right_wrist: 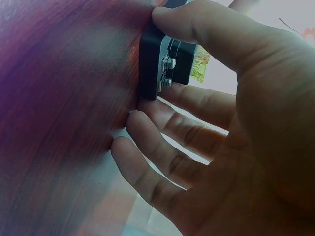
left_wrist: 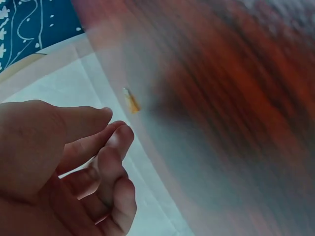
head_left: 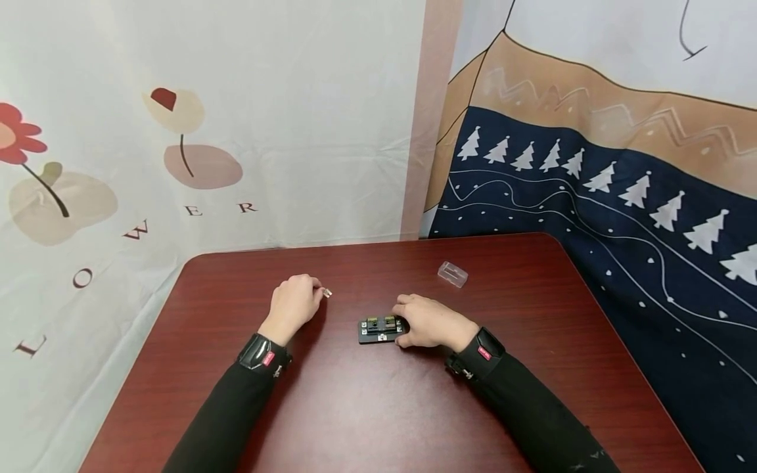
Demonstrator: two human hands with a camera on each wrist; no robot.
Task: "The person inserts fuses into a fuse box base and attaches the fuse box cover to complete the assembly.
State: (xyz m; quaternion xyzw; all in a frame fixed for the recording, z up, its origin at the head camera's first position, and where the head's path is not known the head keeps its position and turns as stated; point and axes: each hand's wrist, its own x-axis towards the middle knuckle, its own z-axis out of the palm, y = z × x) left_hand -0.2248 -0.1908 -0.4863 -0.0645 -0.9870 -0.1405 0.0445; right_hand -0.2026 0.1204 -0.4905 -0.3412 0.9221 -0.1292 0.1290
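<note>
A black fuse holder (head_left: pixel 371 337) with metal screws and translucent yellow-green tops lies on the table. My right hand (head_left: pixel 430 322) grips its right end, thumb at the near edge and fingers at the far side. In the right wrist view, the thumb and index finger span the fuse holder (right_wrist: pixel 149 64), while the other fingertips are right at the tabletop. A small yellowish piece with a silvery end (left_wrist: pixel 131 102) is just beyond my left fingertips. My left hand (head_left: pixel 294 301) has bent fingers close together; in the left wrist view a gap shows between them and the piece.
A clear plastic cover (head_left: pixel 453 274) lies near the back of the reddish-brown table (head_left: pixel 378 407), beyond my right hand. Printed cloths hang behind the table, a pale one (head_left: pixel 331 131) at the left and a navy one (head_left: pixel 532 197) at the right.
</note>
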